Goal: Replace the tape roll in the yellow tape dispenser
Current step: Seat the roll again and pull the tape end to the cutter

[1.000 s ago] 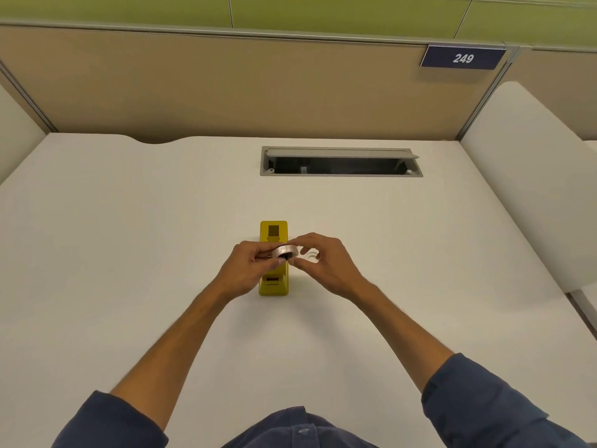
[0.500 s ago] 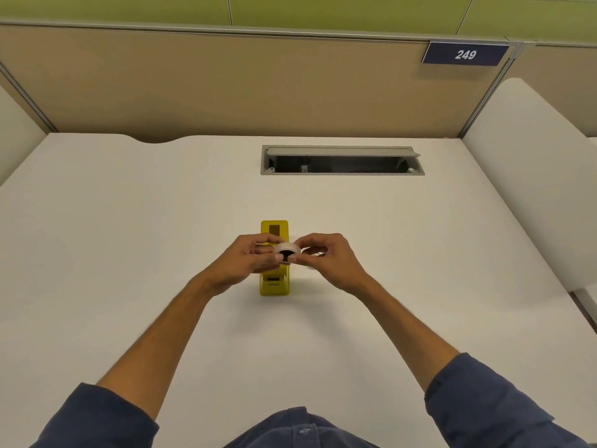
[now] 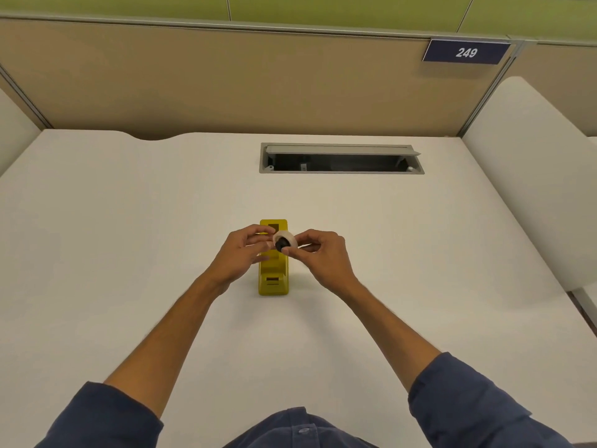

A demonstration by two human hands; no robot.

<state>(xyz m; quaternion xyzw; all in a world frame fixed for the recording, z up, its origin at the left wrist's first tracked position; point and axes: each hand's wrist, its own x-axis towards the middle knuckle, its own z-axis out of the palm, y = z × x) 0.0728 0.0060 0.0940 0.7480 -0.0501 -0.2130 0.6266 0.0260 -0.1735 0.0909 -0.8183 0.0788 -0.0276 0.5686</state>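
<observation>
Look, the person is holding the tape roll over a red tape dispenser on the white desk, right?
Not quite: the tape dispenser is yellow, not red, as the head view shows. The person does hold the tape roll above it, over the white desk.

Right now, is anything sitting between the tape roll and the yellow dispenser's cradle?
No separate object is visible. The right hand holds the tape roll just above the yellow tape dispenser. The left hand's fingers overlap the dispenser's middle in this view, hiding part of the cradle.
</observation>
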